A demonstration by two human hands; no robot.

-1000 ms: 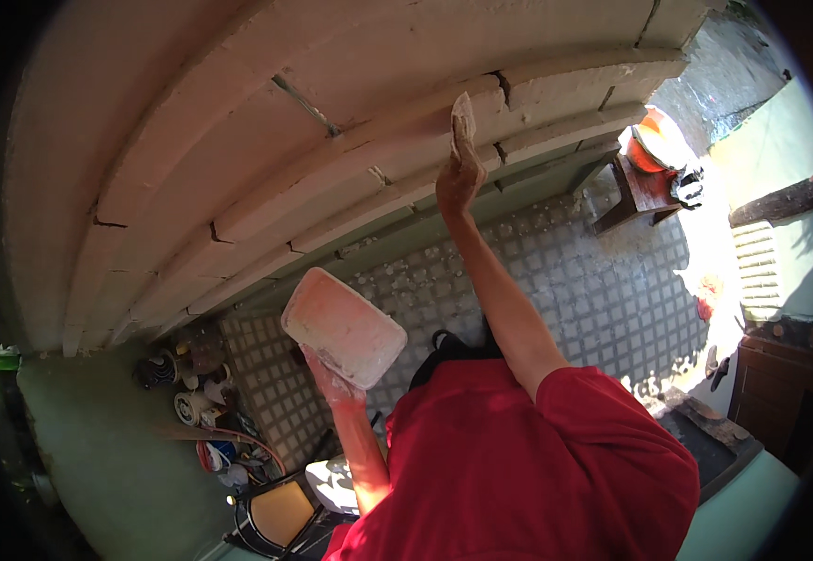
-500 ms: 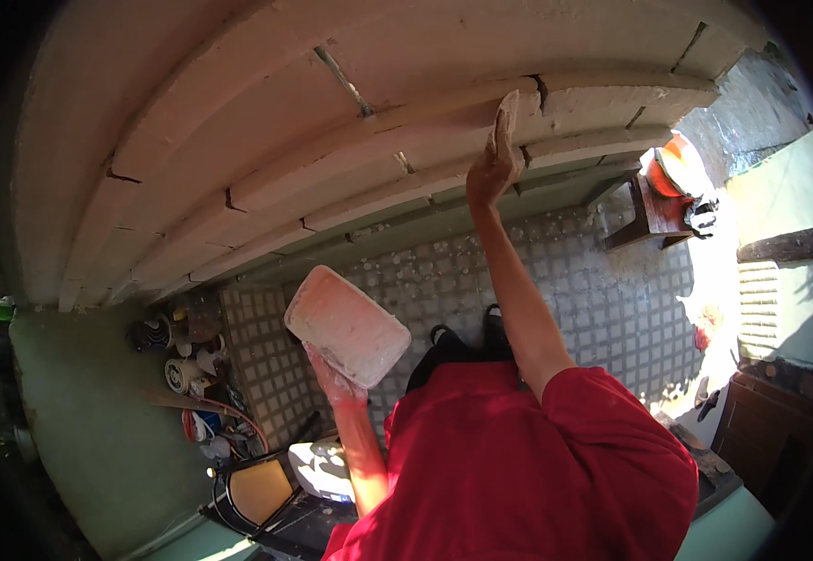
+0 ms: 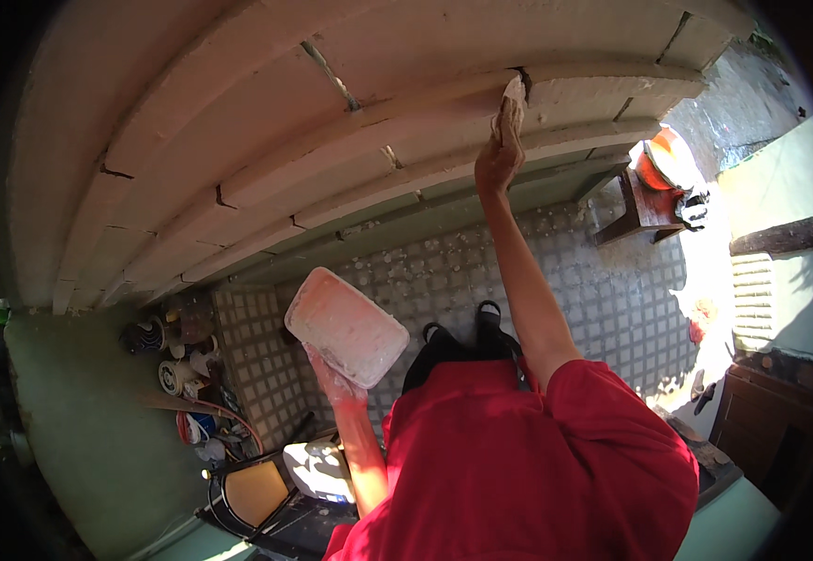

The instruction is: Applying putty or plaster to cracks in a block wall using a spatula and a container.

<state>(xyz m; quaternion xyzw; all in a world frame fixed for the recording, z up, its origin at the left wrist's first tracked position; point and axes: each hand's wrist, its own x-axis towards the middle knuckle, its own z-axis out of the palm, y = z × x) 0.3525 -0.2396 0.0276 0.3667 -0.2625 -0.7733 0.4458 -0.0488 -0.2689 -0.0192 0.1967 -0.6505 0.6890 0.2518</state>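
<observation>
My left hand [image 3: 336,376] grips a pale pink rectangular plastic tub [image 3: 348,327] smeared with white paste, tilted in front of my body. Fingers and wrist on that side are whitened too. Raised to the pale ribbed panelling [image 3: 331,150] overhead, my right hand [image 3: 502,145] is seen edge-on with its fingers pressed together. A whitish tip shows at its upper end, close to a dark gap [image 3: 522,77] in a rib. Whether that tip is a thin tool or paste-covered fingers, I cannot make out. More cracks and joints run along the ribs.
Below lies a tiled floor [image 3: 444,257] with white specks. A wooden stool [image 3: 645,208] carrying an orange bucket [image 3: 661,164] stands at right. Pots and cans [image 3: 177,374] crowd the left wall. A chair [image 3: 255,491] and a white container [image 3: 320,470] are near my left elbow.
My right hand has shifted slightly along the rib, up to the dark gap. The view has moved a little; the tub stays in my left hand.
</observation>
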